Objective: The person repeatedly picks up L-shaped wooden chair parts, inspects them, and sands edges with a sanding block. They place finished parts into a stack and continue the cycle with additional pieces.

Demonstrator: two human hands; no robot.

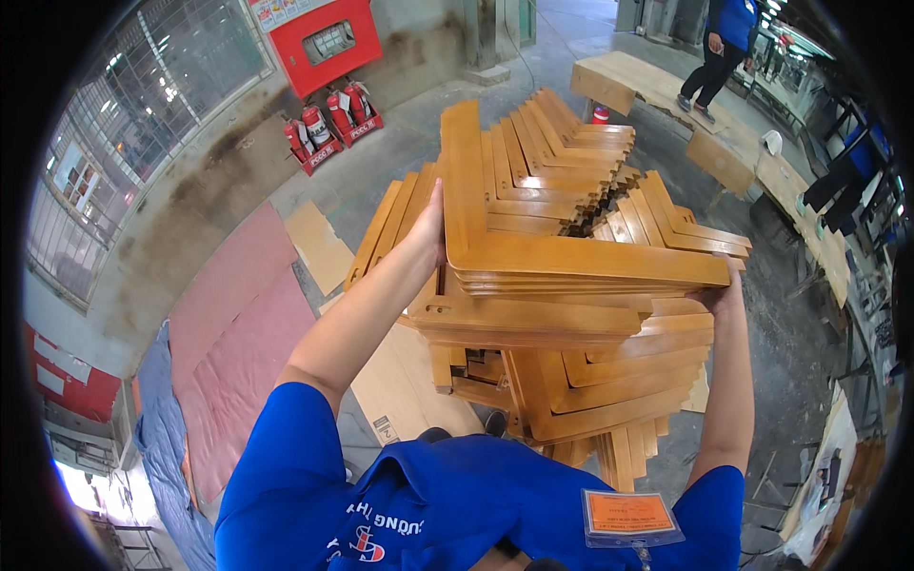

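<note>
A bundle of L-shaped varnished wooden frame pieces (571,257) was held level on top of a tall pile of similar wooden pieces (590,381), gripped at its two ends. The left hand (430,224) was pressed flat against the bundle's left corner, while the right hand (724,295) was closed around its right end. Red fire extinguishers (328,119) stood against the wall behind.

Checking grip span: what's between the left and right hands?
Head view: the top layer of L-shaped varnished wooden frame pieces, left hand at its corner, right hand at its end.
</note>
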